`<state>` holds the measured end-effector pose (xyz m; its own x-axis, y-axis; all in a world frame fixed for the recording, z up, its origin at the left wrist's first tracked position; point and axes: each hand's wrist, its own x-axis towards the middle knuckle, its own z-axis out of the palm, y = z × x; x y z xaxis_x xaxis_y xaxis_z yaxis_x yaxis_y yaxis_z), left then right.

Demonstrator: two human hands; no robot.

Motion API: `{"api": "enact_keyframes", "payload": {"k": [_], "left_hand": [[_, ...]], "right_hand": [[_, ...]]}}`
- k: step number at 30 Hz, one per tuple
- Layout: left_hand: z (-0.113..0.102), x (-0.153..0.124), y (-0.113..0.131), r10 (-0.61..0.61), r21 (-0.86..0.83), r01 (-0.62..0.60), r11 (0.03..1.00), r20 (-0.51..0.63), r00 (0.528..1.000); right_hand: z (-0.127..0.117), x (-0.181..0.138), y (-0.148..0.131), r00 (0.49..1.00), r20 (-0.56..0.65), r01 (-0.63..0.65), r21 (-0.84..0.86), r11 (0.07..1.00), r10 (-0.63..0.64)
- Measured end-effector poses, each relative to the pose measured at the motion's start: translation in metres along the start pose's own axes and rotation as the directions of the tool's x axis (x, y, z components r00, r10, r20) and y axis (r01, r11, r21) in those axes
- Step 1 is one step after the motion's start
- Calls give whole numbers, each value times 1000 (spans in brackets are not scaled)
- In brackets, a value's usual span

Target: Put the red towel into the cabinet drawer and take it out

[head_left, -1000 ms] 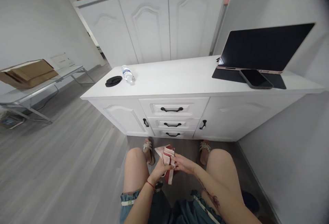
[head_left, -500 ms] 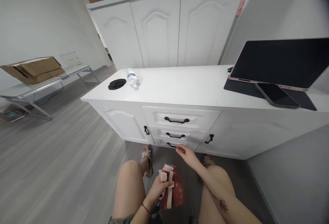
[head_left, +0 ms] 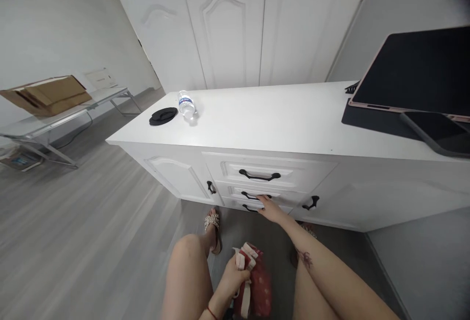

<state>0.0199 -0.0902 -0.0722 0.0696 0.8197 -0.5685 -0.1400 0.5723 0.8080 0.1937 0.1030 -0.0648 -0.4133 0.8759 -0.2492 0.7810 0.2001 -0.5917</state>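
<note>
My left hand [head_left: 229, 281] is closed around a folded red and pink cloth item [head_left: 253, 281], held low between my knees. My right hand [head_left: 270, 207] reaches forward to the white cabinet's drawers, its fingers on the black handle of the middle drawer [head_left: 253, 195]; the fingertips curl at the handle. The top drawer [head_left: 264, 175] and the bottom drawer sit above and below it, all closed.
The white cabinet top [head_left: 279, 119] carries a water bottle [head_left: 186, 104], a black lid [head_left: 163, 115], a tablet [head_left: 418, 72] and a phone [head_left: 440, 134]. A glass side table [head_left: 55, 119] with a cardboard box stands left. Tall white cupboard doors are behind.
My right hand let go of the cloth item and reached forward to the drawer handles. My left hand kept the cloth item and lowered slightly. The view moved closer to the cabinet.
</note>
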Motion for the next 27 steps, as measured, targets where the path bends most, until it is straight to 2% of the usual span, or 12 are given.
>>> {"api": "enact_keyframes", "payload": {"k": [5,11,18,24,27], "left_hand": [[8,-4,8,40,39,-39,998,-14,999],[6,-9,10,66,84,-67,994,13,998],[-7,-9,-3,91,32,-88,996,-124,988],[-12,-31,9,62,-42,-68,997,-130,990],[-13,-51,21,-21,-149,9,989,-76,997]], "right_hand": [[3,3,-6,999,-17,-47,-41,998,46],[12,-14,-21,995,-42,-94,-70,993,91],[23,-40,-34,991,-95,-102,-69,992,95],[52,-65,-42,969,-201,-145,-9,989,141],[66,-79,-43,963,-230,-137,35,990,142]]}}
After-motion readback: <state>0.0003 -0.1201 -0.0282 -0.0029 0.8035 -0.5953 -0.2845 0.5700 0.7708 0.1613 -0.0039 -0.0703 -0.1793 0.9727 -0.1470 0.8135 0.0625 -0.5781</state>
